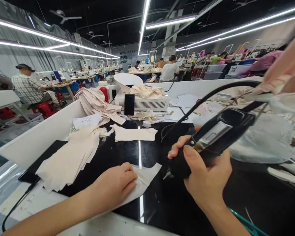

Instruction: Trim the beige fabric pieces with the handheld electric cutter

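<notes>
My left hand point(118, 185) is closed, its fingers curled and pressed onto a pale fabric piece point(147, 178) on the black glossy tabletop. My right hand point(206, 180) is wrapped around a black corded hand tool point(216, 131) with a silver plate on its side. A small metal tip point(168, 175) sticks out at the tool's lower end, right of the fabric and apart from it. Farther back lies a cream fabric strip point(135, 133). To the left is a stack of cream fabric pieces point(71, 155).
A phone point(129, 105) leans against a white vented box point(147, 103) at the back. Bunched fabric point(95, 101) lies back left, a clear plastic bag point(263, 141) at right. The tool's black cable point(211, 93) arches rightward. A blurred pinkish shape point(285, 68) fills the upper right.
</notes>
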Demonstrator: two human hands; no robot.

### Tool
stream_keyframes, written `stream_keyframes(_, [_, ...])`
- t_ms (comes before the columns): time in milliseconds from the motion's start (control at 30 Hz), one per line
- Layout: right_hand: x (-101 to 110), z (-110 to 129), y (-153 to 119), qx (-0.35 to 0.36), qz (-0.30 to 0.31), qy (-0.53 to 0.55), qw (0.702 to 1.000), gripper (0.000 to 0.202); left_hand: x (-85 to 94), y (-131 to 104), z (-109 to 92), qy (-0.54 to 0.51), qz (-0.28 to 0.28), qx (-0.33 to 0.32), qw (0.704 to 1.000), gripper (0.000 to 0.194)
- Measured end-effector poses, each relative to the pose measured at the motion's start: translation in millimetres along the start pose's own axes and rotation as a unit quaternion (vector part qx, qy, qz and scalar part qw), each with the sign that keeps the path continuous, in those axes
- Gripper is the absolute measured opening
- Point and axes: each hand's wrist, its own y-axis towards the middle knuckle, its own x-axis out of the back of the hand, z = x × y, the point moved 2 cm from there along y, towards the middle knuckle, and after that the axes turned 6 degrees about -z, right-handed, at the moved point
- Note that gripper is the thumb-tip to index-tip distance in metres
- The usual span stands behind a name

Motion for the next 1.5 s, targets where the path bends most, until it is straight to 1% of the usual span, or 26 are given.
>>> stream_keyframes(67, [-3,0,-4,-0.004,0.002,0.005,1.000,0.038,10.1,1,-7,0.001,0.038,0.027,0.999,0.020])
stream_keyframes(133, [-8,0,-8,-0.009,0.002,0.006,1.000,0.036,20.2,6,-10,0.016,0.070,0.040,0.997,0.028])
stream_keyframes(200, [-13,1,-10,-0.012,0.004,0.010,1.000,0.033,27.8,16,-9,0.036,0.077,0.040,0.996,0.031])
stream_keyframes(267, [-17,2,-10,-0.010,0.011,0.017,1.000,0.031,30.8,30,-6,0.034,0.062,0.008,0.997,0.022])
stream_keyframes(333, [-21,3,-9,-0.012,0.019,0.021,1.000,0.030,28.6,45,-2,-0.010,0.045,-0.049,0.998,0.005])
stream_keyframes(367, [-22,3,-8,-0.014,0.022,0.020,0.999,0.029,25.9,51,1,-0.045,0.044,-0.074,0.995,0.011])
stream_keyframes(400, [-22,2,-8,-0.016,0.024,0.017,0.999,0.029,22.7,57,4,-0.080,0.047,-0.090,0.992,0.023])
stream_keyframes(467, [-22,1,-8,-0.020,0.028,0.006,0.999,0.029,15.3,65,11,-0.134,0.066,-0.096,0.984,0.043])
stream_keyframes(500, [-22,0,-8,-0.023,0.030,0.001,0.999,0.029,11.7,68,15,-0.147,0.079,-0.092,0.982,0.049])
stream_keyframes(600, [-22,-4,-8,-0.031,0.036,-0.009,0.999,0.030,3.8,69,24,-0.151,0.108,-0.086,0.979,0.057])
stream_keyframes(700, [-25,-5,-7,-0.037,0.037,-0.007,0.999,0.032,1.0,65,29,-0.140,0.114,-0.089,0.979,0.060])
stream_keyframes(867, [-34,-6,-5,-0.035,0.031,-0.001,0.999,0.034,1.9,60,33,-0.115,0.142,-0.088,0.979,0.046])
stream_keyframes(1100, [-42,-9,-10,-0.036,0.035,0.000,0.999,0.036,5.5,59,31,-0.118,0.140,-0.083,0.980,0.042])
stream_keyframes(1300, [-40,-13,-13,-0.036,0.039,-0.007,0.999,0.039,4.9,60,32,-0.104,0.134,-0.073,0.983,0.047])
stream_keyframes(1500, [-38,-15,-14,-0.034,0.044,-0.020,0.998,0.036,3.9,62,31,-0.111,0.135,-0.078,0.981,0.041])
